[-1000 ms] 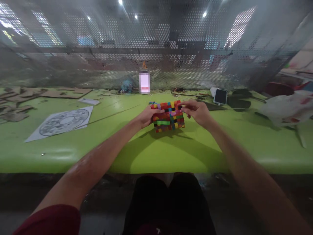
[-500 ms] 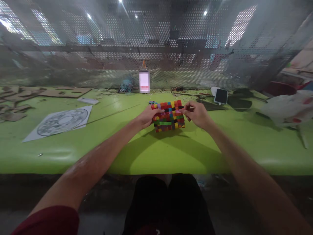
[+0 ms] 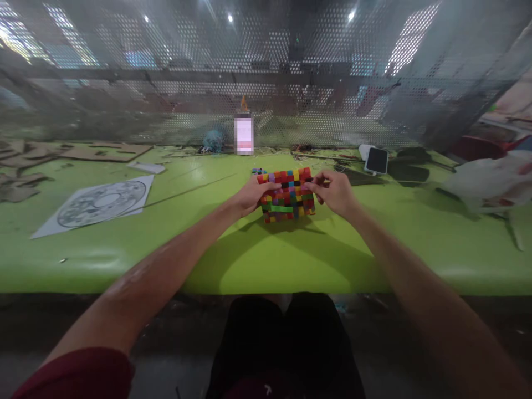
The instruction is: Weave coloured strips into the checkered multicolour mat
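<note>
A small block of woven strips (image 3: 286,199), checkered in red, yellow, green, blue, purple and black, is held up over the green table. My left hand (image 3: 251,197) grips its left end, thumb lying across the front face, the other fingers hidden behind. At the upper right corner is my right hand (image 3: 332,191), its thumb and forefinger pinched against the edge; the exact bit between them is too small to make out. A loose bright green strip (image 3: 281,208) lies slanting across the lower front. Just behind the woven piece sits a small multicoloured bundle (image 3: 259,172).
On the green table (image 3: 291,266), a paper with a printed ring pattern (image 3: 102,202) lies left, before cardboard scraps (image 3: 95,151). A lit phone (image 3: 244,134) leans on the mesh screen (image 3: 282,66). Another phone (image 3: 376,160) and a white plastic bag (image 3: 494,180) are on the right.
Both hands keep almost the same hold on the woven piece. The camera view has shifted slightly, and the loose green strip slants a little more.
</note>
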### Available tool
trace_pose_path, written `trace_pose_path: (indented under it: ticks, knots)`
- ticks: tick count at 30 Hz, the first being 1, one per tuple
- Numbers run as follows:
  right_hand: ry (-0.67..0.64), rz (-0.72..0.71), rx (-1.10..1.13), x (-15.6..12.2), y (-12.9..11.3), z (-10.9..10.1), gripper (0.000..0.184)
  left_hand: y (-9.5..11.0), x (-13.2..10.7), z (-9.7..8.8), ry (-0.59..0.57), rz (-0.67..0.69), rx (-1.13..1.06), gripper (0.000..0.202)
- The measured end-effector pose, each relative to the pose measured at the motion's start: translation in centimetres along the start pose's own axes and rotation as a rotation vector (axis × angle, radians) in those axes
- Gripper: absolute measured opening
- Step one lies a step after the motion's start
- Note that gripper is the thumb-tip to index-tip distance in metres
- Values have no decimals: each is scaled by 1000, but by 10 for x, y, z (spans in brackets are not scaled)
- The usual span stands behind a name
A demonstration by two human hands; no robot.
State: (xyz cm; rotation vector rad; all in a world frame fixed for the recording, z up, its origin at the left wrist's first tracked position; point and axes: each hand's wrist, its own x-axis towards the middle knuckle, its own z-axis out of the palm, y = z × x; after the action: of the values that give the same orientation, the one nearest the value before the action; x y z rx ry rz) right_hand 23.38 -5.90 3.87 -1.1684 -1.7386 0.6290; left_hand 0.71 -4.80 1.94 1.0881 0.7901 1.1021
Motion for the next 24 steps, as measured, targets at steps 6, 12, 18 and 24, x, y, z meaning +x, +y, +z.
trace_pose_path:
  ticks: [6,12,18,24]
  knots:
    - [22,-28,52,1,-2,-5,50,2,1,-1,4,-5,-3,24]
    - [-62,-25,85,1,-6,-4,50,4,3,-4,53,27,56,23]
    - [-90,1,-2,-2,-6,-2,53,1,7,-13,89,45,374,19]
    - [-61,-4,-122,-2,0,0,52,2,5,-12,16,54,384,25]
